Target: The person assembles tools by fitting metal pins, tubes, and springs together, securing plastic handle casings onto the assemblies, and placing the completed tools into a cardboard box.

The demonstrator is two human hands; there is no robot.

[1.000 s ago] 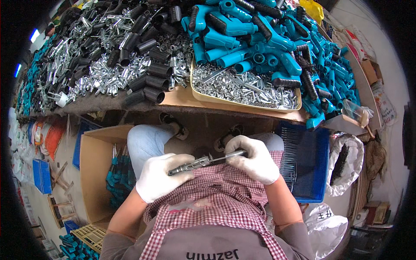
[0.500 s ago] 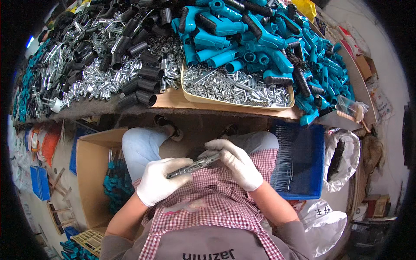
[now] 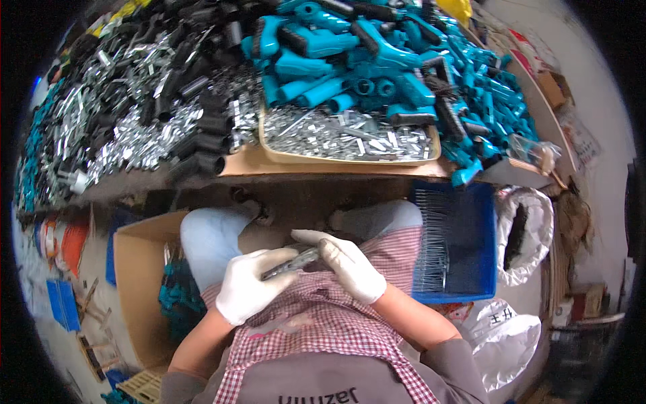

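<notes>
Above my lap, my left hand (image 3: 252, 286), in a white glove, has its fingers wrapped round one end of a slim grey metal part (image 3: 291, 264). The part is long and narrow, and its exact kind cannot be made out. My right hand (image 3: 354, 271), gloved the same way, closes over the other end, and its fingers hide that tip. Beyond my hands, on the bench, a cream tray (image 3: 296, 159) is filled with small shiny metal pieces. Behind and beside it are piled teal tool housings with black grips (image 3: 323, 42).
Black tubes (image 3: 192, 151) and metal parts (image 3: 128, 151) are heaped on the bench's left. At my right stands a blue bin (image 3: 464, 297) with thin metal rods, beside a white sack (image 3: 537, 242). A cardboard box (image 3: 138, 296) at my left contains teal tools (image 3: 178, 296).
Both hands have drawn closer together, the right sliding left along the metal part so less of it shows. The whole view has shifted slightly.
</notes>
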